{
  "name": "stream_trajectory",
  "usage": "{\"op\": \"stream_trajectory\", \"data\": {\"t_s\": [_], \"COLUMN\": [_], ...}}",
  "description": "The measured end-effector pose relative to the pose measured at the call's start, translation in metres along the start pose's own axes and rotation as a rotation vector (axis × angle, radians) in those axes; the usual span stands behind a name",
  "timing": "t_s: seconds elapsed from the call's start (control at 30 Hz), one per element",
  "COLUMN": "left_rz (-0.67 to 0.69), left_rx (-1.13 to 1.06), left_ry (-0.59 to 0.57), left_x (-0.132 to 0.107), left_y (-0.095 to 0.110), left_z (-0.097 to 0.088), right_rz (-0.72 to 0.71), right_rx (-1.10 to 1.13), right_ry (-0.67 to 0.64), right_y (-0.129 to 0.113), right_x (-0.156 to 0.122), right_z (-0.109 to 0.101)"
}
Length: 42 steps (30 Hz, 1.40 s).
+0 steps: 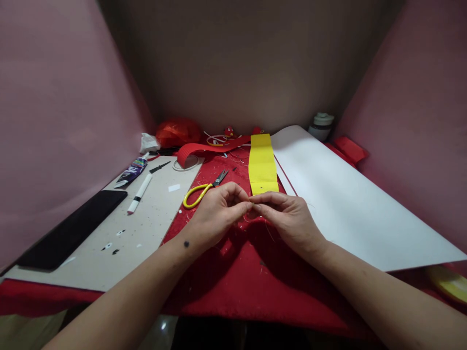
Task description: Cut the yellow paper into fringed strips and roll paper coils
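Note:
My left hand (222, 211) and my right hand (286, 216) meet fingertip to fingertip above the red cloth (226, 287). Both are closed in a pinch around something too small to make out. Just beyond my right fingers lies a yellow corrugated paper strip (263, 163), its near end partly behind them. Scissors with yellow handles (199, 197) rest beside my left hand, blades spread a little and part of the handles hidden by it. Farther back curls a red corrugated paper strip (204, 148).
On the grey board (153, 228) at left are a black slab (73, 228), a white marker (140, 193), a glue tube (133, 170) and paper scraps. A white sheet (339, 194) covers the right. Behind stand a small red figure (228, 131), a red bag (178, 132) and a lidded jar (321, 126).

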<state>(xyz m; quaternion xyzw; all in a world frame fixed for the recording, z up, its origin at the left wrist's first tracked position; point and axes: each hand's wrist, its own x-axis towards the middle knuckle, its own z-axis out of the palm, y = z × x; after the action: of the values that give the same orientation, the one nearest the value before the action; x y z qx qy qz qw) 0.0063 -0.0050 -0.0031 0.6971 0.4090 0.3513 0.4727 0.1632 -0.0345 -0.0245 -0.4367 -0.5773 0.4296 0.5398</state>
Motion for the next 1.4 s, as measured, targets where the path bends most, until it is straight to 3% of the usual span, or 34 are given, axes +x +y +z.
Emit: {"op": "stream_trajectory", "data": {"t_s": [0.2,0.67,1.0,1.4], "left_rz": [0.106,0.21,0.216,0.18], "left_rx": [0.158,0.376,0.426,0.401], "left_ry": [0.065,0.099,0.124,0.14], "left_x": [-0.0007,-0.006,-0.0068,-0.0046], "left_y": [-0.0083,-0.0006,-0.0012,-0.0021], "left_z": [0.0034,0.0061,0.0072,0.0092], "right_rz": [0.038,0.055,0.085,-0.021], "right_rx": [0.107,0.156,0.15,0.002], "right_ry": [0.071,0.113,0.124,0.146], "right_y": [0.0028,0.0011,-0.0007,0.0022], "right_x": [0.0,0.0,-0.0001,-0.0005], "right_z": [0.0026,0.0029,0.0025,0.0029]}}
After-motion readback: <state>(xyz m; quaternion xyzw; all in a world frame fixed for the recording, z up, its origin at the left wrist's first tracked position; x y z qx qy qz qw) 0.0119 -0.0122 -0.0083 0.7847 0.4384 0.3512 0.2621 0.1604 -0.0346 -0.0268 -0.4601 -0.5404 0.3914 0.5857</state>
